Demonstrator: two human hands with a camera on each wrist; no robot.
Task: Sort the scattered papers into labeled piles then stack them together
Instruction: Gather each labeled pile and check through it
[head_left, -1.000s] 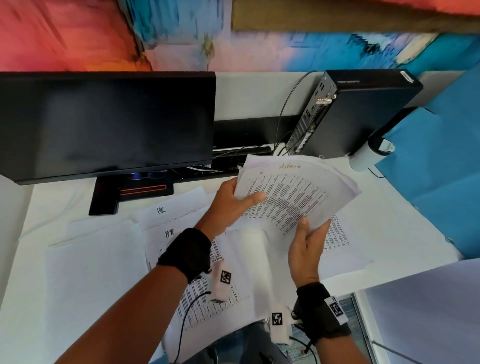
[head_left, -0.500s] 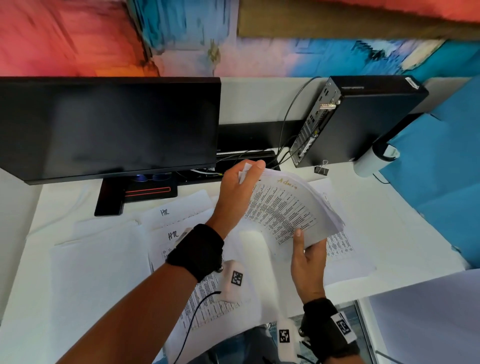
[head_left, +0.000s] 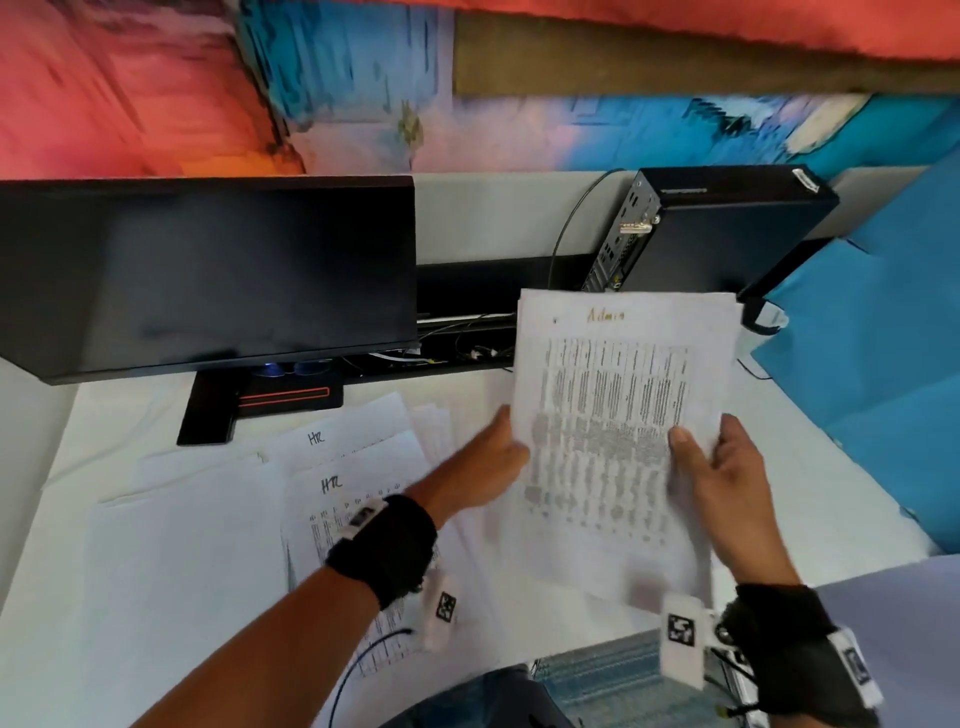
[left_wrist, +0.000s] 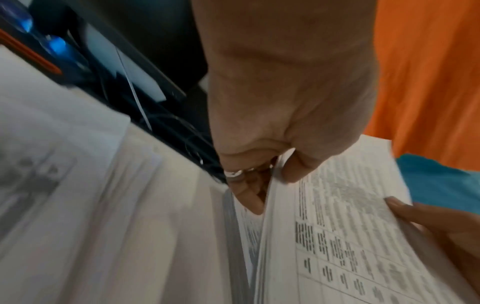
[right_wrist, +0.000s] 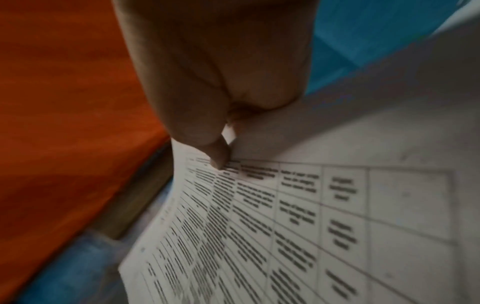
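1. White printed sheets, the Admin stack (head_left: 618, 415), are being held up above the desk (head_left: 104, 649) at about two o'clock in the head view, squared into a near-upright bundle with "Admin" written in orange along its top edge.
2. The left hand (head_left: 485, 467) is gripping the bundle's left edge; in the left wrist view its thumb (left_wrist: 298, 164) is lying on the printed face while the curled fingers (left_wrist: 246, 197) are tucking in behind the sheets, so it is pinching the edge.
3. The right hand (head_left: 727, 483) is pinching the bundle's right edge, thumb (head_left: 685, 447) pressing on the front and the other fingers hidden behind the paper; the right wrist view is showing that thumb (right_wrist: 218, 156) bearing down on the table of text.
4. Two HR sheets (head_left: 343, 467) are lying flat on the desk at about nine o'clock from the bundle, overlapping one another, with more white papers (head_left: 171, 561) spreading out at eight o'clock.
5. A dark monitor (head_left: 208, 270) is standing at ten o'clock, and a black computer case (head_left: 727, 228) is sitting at one o'clock, just behind the bundle's top edge.
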